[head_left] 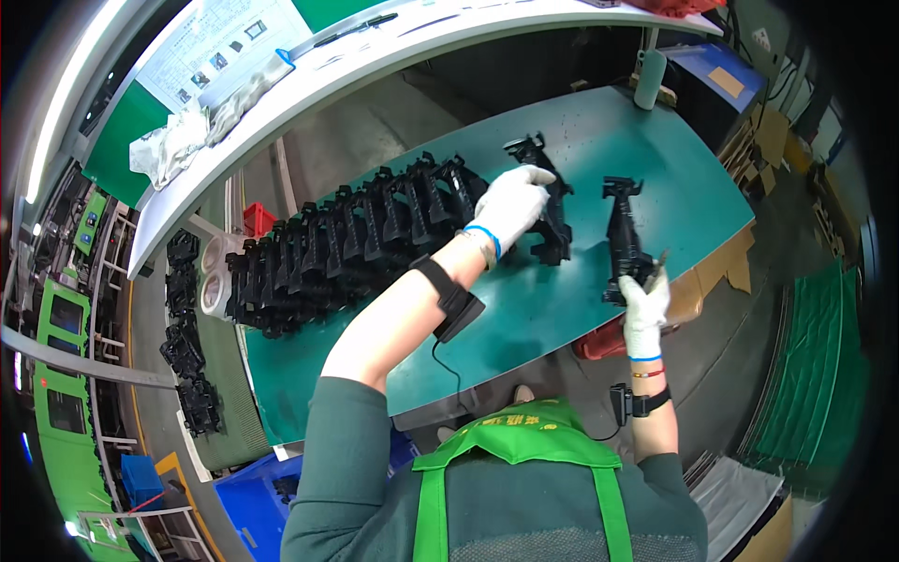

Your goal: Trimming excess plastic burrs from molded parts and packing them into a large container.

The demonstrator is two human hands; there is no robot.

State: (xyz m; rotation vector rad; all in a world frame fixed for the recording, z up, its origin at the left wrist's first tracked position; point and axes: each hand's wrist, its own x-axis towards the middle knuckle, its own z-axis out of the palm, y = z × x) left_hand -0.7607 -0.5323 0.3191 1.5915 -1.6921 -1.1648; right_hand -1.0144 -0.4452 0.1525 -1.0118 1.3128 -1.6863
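Observation:
My left hand (512, 208), in a white glove, reaches across the teal table and grips a long black moulded plastic part (554, 234) at its left side. My right hand (646, 307), also gloved, is closed round the lower end of a second black plastic part (622, 225), which points away from me. A thin greyish tip shows beside the right fingers; I cannot make out what it is. Left of my left hand, several similar black parts (365, 225) stand packed in a slanting row. My palms and some fingers are hidden.
A white shelf (393, 58) curves above the table's (468, 351) far side, with a pen (356, 30) and crumpled gloves (173, 145) on it. White rolls (217, 281) stand at the left, near a conveyor carrying black parts (185, 342). A blue bin (257, 506) sits below.

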